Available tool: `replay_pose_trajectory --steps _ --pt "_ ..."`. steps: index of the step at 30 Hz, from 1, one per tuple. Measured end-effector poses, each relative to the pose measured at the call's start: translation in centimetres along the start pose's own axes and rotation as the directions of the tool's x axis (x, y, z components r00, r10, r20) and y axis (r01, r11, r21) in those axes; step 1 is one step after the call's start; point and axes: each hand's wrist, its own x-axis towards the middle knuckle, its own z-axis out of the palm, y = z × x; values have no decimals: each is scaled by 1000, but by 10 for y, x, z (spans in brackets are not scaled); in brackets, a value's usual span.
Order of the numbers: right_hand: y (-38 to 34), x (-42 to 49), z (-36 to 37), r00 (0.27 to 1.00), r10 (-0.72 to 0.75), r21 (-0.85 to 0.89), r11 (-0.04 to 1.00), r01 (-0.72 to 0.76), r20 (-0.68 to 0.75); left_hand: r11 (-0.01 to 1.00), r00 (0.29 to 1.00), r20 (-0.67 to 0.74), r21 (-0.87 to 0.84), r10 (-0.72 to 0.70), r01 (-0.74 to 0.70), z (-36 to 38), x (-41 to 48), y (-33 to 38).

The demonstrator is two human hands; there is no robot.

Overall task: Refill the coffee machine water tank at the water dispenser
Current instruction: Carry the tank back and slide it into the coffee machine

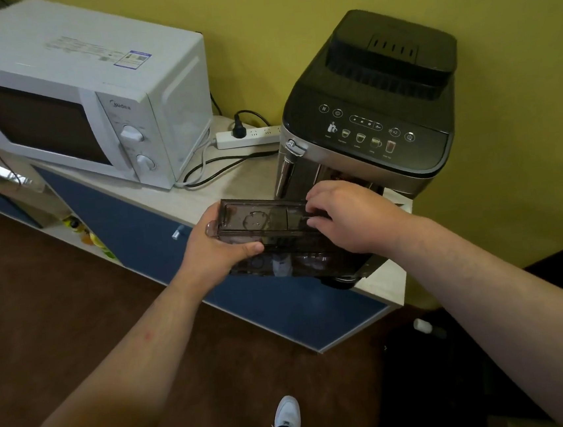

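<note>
Two grips on water tank [267, 221]: left grip [221, 250] clasps its left end, right grip [349, 217] curls fingers [315, 206] onto its top, just before coffee machine [376, 101] on desk [235, 180].

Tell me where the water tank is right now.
Head view, centre: the water tank is held in front of the coffee machine, the left hand gripping its left end, the right hand on its right end.
</note>
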Motion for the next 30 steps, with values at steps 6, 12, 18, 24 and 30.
replay_pose_trajectory --steps 6,12,18,24,30 --pt "0 -8 4 1000 16 95 995 -16 -6 1000 1000 12 -6 -1 1 0 1 1" --pt "8 -50 13 982 106 168 983 -79 -156 999 1000 29 33 5 -6 -2 3 -4" --pt "69 -117 41 697 578 575 767 -286 -424 999 1000 29 41 -6 5 -1 4 -6" --pt "111 -93 48 835 528 798 431 -420 155 997 1000 14 76 -19 18 1 3 -2" --pt "124 -70 42 903 363 809 444 -384 229 994 999 -3 101 -38 38 0 3 0"
